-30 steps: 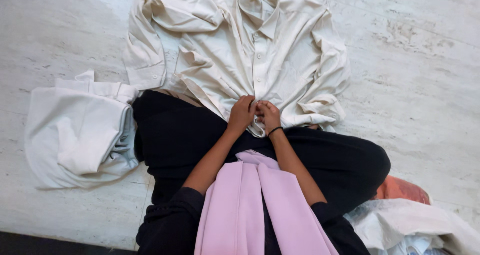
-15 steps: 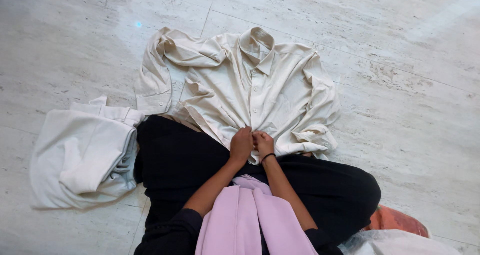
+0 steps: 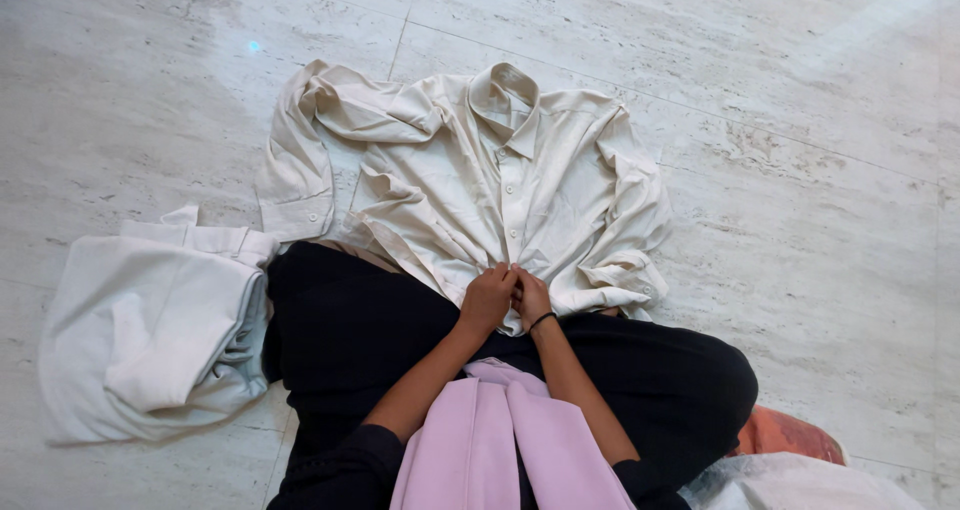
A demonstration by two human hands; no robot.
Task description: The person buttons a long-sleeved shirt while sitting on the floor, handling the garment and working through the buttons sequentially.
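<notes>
1. Head view, centre of the frame: a cream button-up shirt (image 3: pixel 500 180) is lying face up on the pale stone floor (image 3: pixel 800 170), its collar pointing toward the top of the frame and its hem running onto the person's lap. Its sleeves are lying crumpled at both sides, one bunched toward the upper left, the other folded down at the right.
2. Head view, just below centre: the left hand (image 3: pixel 488 298) and the right hand (image 3: pixel 530 295) are pressing close together at the bottom of the shirt's button line, fingers curled and pinching the fabric there. The two hands are touching each other. A dark band is sitting on the right wrist.
3. Head view, lower middle: the person is sitting with legs crossed in black trousers (image 3: pixel 360 340), and a lilac scarf (image 3: pixel 510 440) is hanging down between the forearms.
4. Head view, left side: a folded white garment (image 3: pixel 150 330) is lying on the floor, just beside the person's knee.
5. Head view, lower right corner: an orange cloth (image 3: pixel 790 435) is peeking out behind the other knee, with a white fabric (image 3: pixel 800 485) lying just below it at the frame's edge.
</notes>
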